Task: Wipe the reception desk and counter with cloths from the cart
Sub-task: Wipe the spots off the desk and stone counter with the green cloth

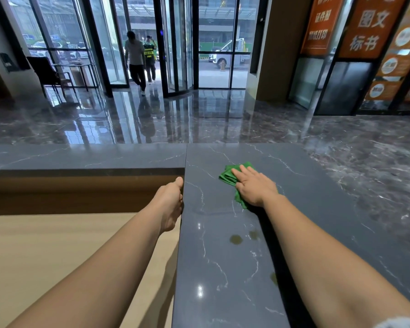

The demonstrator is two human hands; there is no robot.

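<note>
- My right hand (253,185) lies flat, fingers straight and together, pressing on the green cloth (227,175).
- The cloth is soft, crumpled and folded, and sits on the far part of the counter (223,268).
- The counter is a dark grey polished stone slab with thin white veins and two dull yellowish blotches (236,239) near my forearm.
- My left hand (171,202) rests against the slab's left edge, thumb on top. The fingers are hidden, so I cannot tell the grip.
- Below lies the pale, matte wood-grain desk (57,245).
</note>
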